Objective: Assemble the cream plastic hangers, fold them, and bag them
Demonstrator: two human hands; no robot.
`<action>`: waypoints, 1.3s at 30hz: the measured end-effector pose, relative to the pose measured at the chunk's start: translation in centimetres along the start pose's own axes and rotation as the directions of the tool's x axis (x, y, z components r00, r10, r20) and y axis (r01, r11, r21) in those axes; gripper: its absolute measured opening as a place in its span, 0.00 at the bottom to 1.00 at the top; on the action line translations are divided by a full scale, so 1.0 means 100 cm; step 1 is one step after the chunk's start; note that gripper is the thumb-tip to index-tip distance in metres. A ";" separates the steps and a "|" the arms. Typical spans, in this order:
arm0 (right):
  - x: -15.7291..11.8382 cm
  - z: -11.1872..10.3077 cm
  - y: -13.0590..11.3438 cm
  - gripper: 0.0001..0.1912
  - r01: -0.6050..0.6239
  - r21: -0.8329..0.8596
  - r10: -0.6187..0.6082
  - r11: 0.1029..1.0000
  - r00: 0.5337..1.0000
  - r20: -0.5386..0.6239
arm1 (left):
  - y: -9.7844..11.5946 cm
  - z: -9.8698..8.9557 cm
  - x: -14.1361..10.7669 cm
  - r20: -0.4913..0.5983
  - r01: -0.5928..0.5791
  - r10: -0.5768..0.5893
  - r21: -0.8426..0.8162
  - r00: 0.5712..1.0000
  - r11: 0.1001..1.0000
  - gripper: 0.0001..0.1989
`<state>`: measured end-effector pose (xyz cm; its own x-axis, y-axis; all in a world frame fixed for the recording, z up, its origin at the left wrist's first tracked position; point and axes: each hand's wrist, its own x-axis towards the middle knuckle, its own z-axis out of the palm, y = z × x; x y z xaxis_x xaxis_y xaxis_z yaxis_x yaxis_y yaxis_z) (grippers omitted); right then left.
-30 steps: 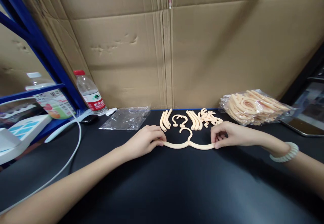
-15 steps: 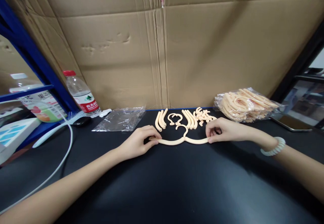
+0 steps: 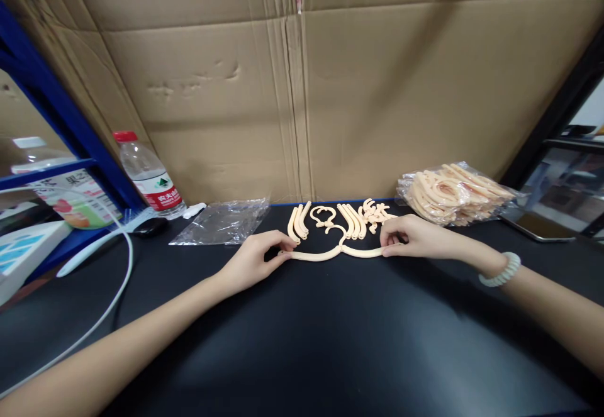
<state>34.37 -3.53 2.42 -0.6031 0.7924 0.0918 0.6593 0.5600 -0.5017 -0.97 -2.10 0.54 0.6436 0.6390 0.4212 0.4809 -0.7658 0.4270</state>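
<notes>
A cream plastic hanger (image 3: 315, 256) with two curved arms and a hook lies low over the black table. My left hand (image 3: 258, 255) pinches the end of its left arm between thumb and fingers. At the end of the right arm, my right hand (image 3: 409, 237) grips in the same way. Behind the hanger are curved arm pieces in two groups, one on the left (image 3: 299, 222) and one on the right (image 3: 353, 221). Loose hooks (image 3: 323, 216) lie between them, partly overlapped by the hanger's hook. Small connector pieces (image 3: 374, 213) are heaped near my right hand.
A clear bag of cream hanger parts (image 3: 457, 194) lies at the back right beside a dark tablet (image 3: 538, 225). At the left are a flat plastic bag (image 3: 218, 222), a red-capped water bottle (image 3: 150, 175) and a white cable (image 3: 123, 278). Cardboard (image 3: 212, 90) stands behind.
Both hands have moved the hanger slightly away from me, toward the loose parts. Its hook now reaches over the loose hooks. The view has shifted a little.
</notes>
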 end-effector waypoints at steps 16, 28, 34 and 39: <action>-0.002 -0.003 -0.002 0.13 0.031 0.015 -0.031 0.999 0.999 0.005 | 0.006 -0.003 0.001 -0.077 0.051 -0.053 -0.025 0.996 0.998 0.09; 0.057 -0.001 -0.027 0.08 0.032 -0.095 -0.050 0.995 0.980 -0.193 | -0.019 -0.011 0.033 0.005 0.414 -0.414 -0.002 0.910 0.910 0.17; 0.105 0.006 -0.019 0.11 0.042 -0.216 -0.065 0.976 0.993 -0.098 | -0.029 -0.008 0.049 0.054 0.402 -0.407 0.078 0.912 0.912 0.19; 0.119 0.012 -0.013 0.12 0.053 -0.227 -0.073 0.972 0.994 -0.078 | -0.033 0.001 0.057 -0.007 0.408 -0.410 0.113 0.912 0.906 0.15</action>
<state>25.74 4.87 3.13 -0.6125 0.7661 0.1948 0.7112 0.6416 -0.2873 1.19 4.05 1.48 0.3857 0.8974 0.2141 0.7658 -0.4408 0.4682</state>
